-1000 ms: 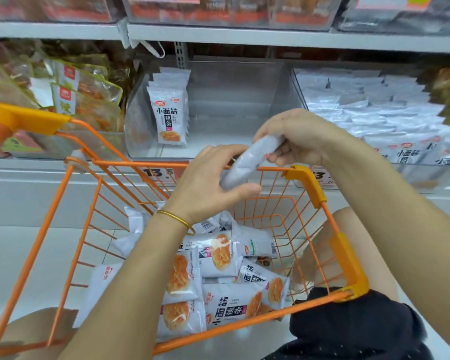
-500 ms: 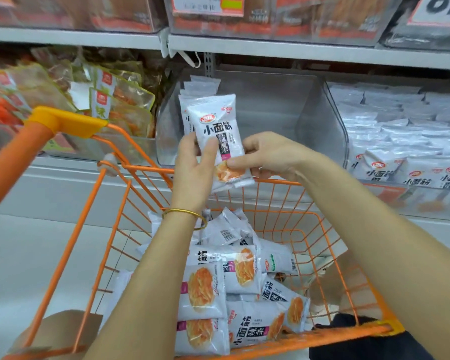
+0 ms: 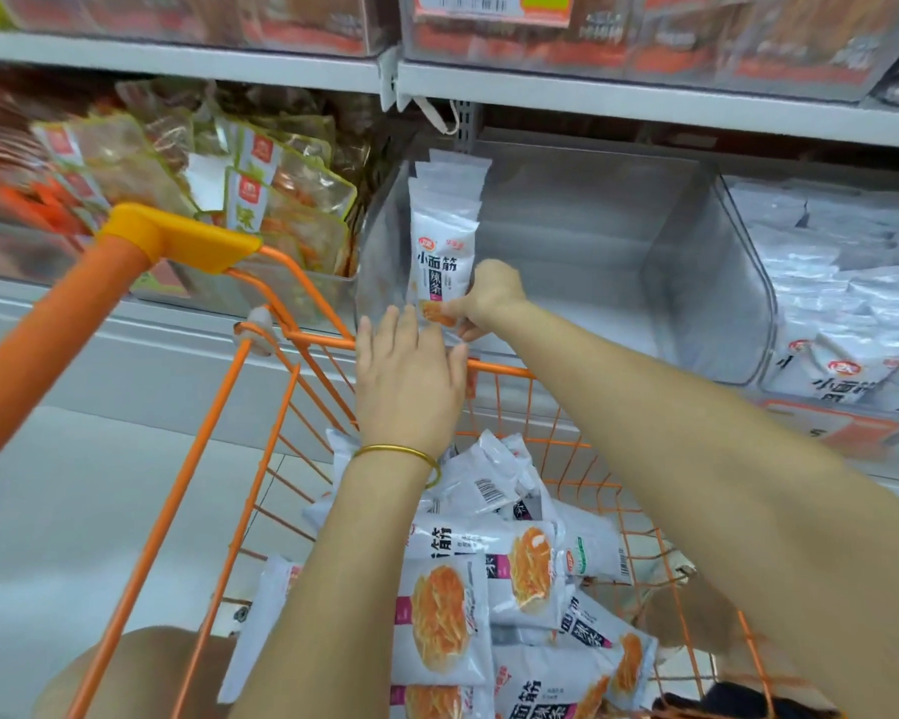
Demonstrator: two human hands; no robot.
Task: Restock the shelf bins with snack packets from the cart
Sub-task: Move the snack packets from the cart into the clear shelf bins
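At the left end of the clear plastic shelf bin (image 3: 696, 282), the white snack packet (image 3: 439, 256) now stands against the row of standing packets (image 3: 452, 171), no longer above the orange wire cart (image 3: 499, 366); it is nearly placed. The right hand (image 3: 489, 295) pinches its lower edge, while the left hand (image 3: 411, 376) has let go, fingers (image 3: 385, 334) straight. Its long axis is upright, print facing outward.
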